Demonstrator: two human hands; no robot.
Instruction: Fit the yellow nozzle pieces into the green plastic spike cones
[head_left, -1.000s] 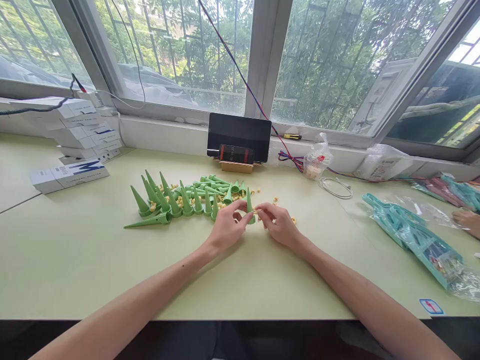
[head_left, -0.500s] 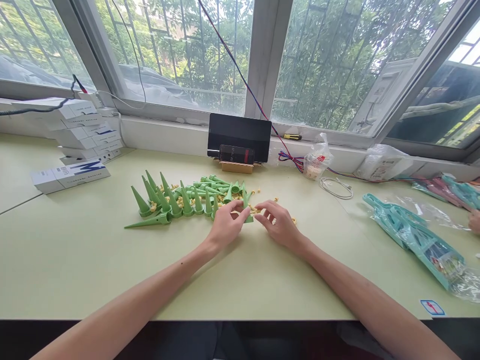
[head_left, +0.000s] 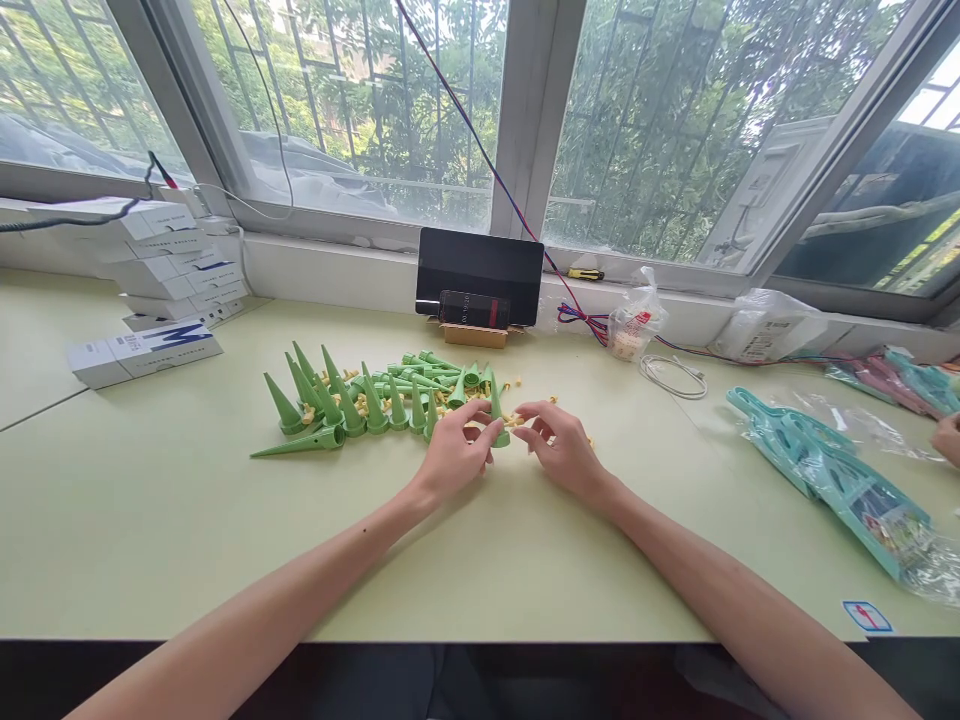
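Observation:
My left hand (head_left: pixel 456 452) is closed around the base of an upright green cone spike (head_left: pixel 497 412), just in front of a heap of the same green cones (head_left: pixel 360 398). Some cones in the heap stand on their bases, others lie flat, and one long cone (head_left: pixel 298 441) lies on its side at the front left. My right hand (head_left: pixel 559 447) rests beside the held cone with fingers curled, fingertips among small yellow pieces (head_left: pixel 516 420) scattered on the table. Whether it pinches one of them is hidden.
A dark tablet (head_left: pixel 480 275) with a phone (head_left: pixel 473 308) stands on a holder at the window sill. White boxes (head_left: pixel 146 262) are stacked far left. Bags of teal parts (head_left: pixel 832 478) lie at the right, where another person's hand (head_left: pixel 946 438) shows. A white cable (head_left: pixel 671 376) lies nearby.
My right hand drew back slightly from the held cone and lowered toward the yellow pieces. My left hand kept hold of the cone. The other person's hand at the right edge pulled back.

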